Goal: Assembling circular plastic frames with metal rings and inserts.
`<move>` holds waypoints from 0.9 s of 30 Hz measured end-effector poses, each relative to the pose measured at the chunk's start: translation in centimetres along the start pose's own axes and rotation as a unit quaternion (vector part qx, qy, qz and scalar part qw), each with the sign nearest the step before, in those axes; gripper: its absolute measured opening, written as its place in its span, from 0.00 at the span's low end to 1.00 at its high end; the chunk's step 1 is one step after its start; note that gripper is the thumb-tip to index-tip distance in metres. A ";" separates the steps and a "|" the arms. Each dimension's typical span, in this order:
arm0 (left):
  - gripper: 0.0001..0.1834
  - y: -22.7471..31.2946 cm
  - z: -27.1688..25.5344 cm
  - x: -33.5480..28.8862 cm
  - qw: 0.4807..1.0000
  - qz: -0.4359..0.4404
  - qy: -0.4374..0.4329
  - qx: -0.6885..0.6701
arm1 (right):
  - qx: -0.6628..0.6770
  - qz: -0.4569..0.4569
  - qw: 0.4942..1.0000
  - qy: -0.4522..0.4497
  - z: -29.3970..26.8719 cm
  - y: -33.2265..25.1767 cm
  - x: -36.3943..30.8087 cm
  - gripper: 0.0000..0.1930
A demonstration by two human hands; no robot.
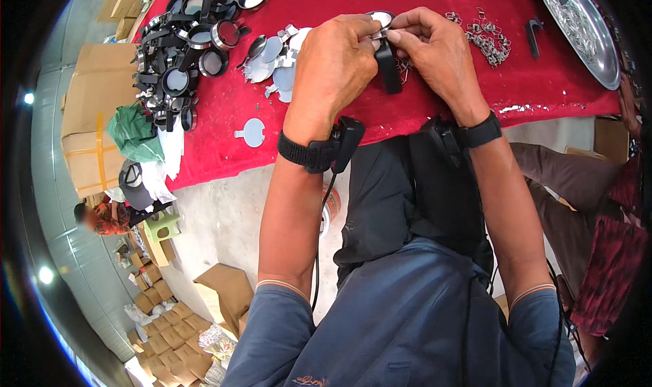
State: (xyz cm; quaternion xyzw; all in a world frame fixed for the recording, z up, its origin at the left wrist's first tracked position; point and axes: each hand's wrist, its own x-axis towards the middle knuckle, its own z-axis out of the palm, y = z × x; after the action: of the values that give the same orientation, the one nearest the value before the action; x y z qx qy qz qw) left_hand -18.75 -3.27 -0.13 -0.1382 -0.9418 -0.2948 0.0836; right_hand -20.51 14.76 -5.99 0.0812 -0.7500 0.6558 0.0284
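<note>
- Head view, the only one. Landmark: red cloth [217, 115].
- Work piece: round black-rimmed piece [388, 75] with a flat black handle, held above the red cloth's middle.
- Fingers: left hand [336, 64] grips the piece by its rim; right hand [435, 51] pinches where rim meets handle. Cannot tell whether a small clip is also in the right fingertips.
- Progress (judgement): one unit mid-assembly. Heap of black-handled pieces [178, 81] on the red cloth's left part may be done work or stock; cannot tell which.
- Apparently left: loose tabbed discs [272, 51] left of the red cloth's middle, a lone disc [253, 132] by its near edge, wire clips [494, 44] on its right part.
- Materials: discs flat, grey, smooth; handles look like matte plastic; clips thin, bent, shiny. Oval metal tray [609, 73] at the red cloth's right end holds slender silvery parts [572, 20]. Cloth looks soft, napped.
</note>
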 end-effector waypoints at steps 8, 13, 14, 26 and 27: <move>0.19 0.5 -0.3 0.5 0.996 -0.068 -0.027 -0.044 | -0.040 0.019 0.998 0.046 0.9 0.1 -1.2 0.11; 0.19 0.2 -0.1 0.5 0.997 -0.041 -0.010 -0.057 | -0.109 -0.054 0.988 0.091 1.8 -0.9 -2.0 0.08; 0.19 0.1 -0.1 0.5 0.997 -0.028 -0.006 -0.068 | -0.117 -0.078 0.985 0.099 1.9 -0.8 -2.0 0.07; 0.17 -0.7 0.0 0.5 0.996 -0.041 -0.015 -0.075 | -0.185 -0.167 0.965 0.082 2.5 -1.8 -5.1 0.20; 0.17 -0.9 0.0 0.5 0.996 -0.038 -0.013 -0.077 | -0.197 -0.188 0.960 0.070 2.2 -1.4 -5.0 0.21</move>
State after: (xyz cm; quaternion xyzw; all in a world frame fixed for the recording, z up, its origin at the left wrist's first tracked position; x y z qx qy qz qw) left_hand -19.51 -3.85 -0.46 -0.1118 -0.9219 -0.3676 0.0493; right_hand -15.24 12.82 -5.68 0.1674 -0.8317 0.4819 0.2192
